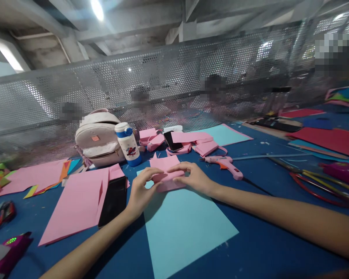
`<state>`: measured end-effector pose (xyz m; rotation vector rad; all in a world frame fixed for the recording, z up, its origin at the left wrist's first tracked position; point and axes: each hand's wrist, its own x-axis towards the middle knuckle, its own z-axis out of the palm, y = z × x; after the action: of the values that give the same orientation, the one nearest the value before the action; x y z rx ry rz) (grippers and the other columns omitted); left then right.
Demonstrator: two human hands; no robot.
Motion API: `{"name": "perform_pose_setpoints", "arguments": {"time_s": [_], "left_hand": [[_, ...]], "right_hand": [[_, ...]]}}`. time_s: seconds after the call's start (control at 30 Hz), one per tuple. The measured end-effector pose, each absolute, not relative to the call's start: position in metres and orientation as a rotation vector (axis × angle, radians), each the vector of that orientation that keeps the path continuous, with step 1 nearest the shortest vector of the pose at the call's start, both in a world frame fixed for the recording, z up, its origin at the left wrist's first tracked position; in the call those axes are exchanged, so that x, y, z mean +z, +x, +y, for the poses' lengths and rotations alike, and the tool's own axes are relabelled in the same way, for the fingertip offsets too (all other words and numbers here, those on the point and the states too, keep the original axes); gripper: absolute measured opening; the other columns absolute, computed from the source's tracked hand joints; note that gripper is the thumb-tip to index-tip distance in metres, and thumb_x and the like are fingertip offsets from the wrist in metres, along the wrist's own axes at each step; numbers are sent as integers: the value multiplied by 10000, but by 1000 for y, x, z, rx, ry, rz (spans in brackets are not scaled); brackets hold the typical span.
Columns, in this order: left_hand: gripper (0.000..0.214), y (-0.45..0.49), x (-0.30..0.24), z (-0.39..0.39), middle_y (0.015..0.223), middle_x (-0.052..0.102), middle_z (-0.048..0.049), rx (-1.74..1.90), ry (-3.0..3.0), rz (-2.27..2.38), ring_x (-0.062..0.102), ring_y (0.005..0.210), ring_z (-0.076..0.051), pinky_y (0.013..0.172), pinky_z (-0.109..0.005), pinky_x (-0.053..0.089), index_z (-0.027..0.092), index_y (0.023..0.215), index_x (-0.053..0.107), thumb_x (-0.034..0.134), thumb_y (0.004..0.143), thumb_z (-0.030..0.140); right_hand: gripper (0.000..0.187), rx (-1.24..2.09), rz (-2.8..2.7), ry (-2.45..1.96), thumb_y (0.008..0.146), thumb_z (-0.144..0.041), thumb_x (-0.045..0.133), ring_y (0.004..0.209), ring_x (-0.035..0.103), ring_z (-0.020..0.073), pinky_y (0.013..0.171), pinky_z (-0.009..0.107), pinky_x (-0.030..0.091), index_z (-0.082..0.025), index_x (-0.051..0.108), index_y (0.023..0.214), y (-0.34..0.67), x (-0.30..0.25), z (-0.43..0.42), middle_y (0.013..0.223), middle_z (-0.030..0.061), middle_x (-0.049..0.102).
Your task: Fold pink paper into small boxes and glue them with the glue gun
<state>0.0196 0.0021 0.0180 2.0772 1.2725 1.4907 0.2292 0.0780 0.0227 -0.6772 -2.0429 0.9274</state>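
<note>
Both my hands meet over a folded pink paper piece [167, 179] lying at the far edge of a light blue sheet [180, 228]. My left hand [141, 192] pinches its left side with curled fingers. My right hand [192, 177] presses on its right side, fingers bent over the fold. A black phone [114, 200] lies just left of my left wrist on large pink sheets [75, 203].
A pink glue gun [225, 164] lies right of my hands. Behind are a pink backpack [99, 139], a white and blue bottle [128, 144] and more folded pink pieces [189, 141]. Red-handled tools [317, 186] and coloured sheets sit at right. A perforated metal screen [46, 104] borders the blue table.
</note>
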Motion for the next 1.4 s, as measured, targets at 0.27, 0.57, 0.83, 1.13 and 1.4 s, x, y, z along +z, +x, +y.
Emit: {"name": "perform_pose_setpoints", "arguments": {"time_s": [0.27,0.57,0.83,1.13,1.4], "left_hand": [[233,18,15,2,1038,733,-72,1505,2071,1280,691,936,-209,766,-296,571,213,1087,694,688,854,200],[264,12,4,5,1008,780,-43,1479,2077,1301,739,801,-177,1109,-485,452,201,1076,696,711,822,126],[234,10,6,7,921,788,-21,1488,2142,1285,730,713,-155,1178,-539,361,201,1034,705,709,822,103],[215,1,1,12,840,754,8,1427,2370,1194,697,693,-137,1185,-591,316,201,1057,690,647,870,104],[108,-3,8,15,795,739,5,1332,2459,1216,660,651,-126,1152,-609,360,175,960,698,635,888,125]], "right_hand": [[256,887,-2059,-715,761,-235,754,1015,650,267,982,437,453,-235,793,1013,231,17,81,1040,65,768],[191,642,-2139,-800,739,-299,842,912,593,231,934,421,423,-270,813,925,237,14,88,872,44,673],[133,637,-2214,-792,787,-346,804,905,586,222,920,396,401,-267,816,894,241,18,91,875,43,688],[243,311,-2484,-667,942,-443,619,986,527,220,986,422,256,-277,796,953,248,28,95,920,24,737],[250,-75,-2582,-578,924,-417,635,909,458,218,865,361,312,-219,781,876,250,33,100,889,55,581]]}}
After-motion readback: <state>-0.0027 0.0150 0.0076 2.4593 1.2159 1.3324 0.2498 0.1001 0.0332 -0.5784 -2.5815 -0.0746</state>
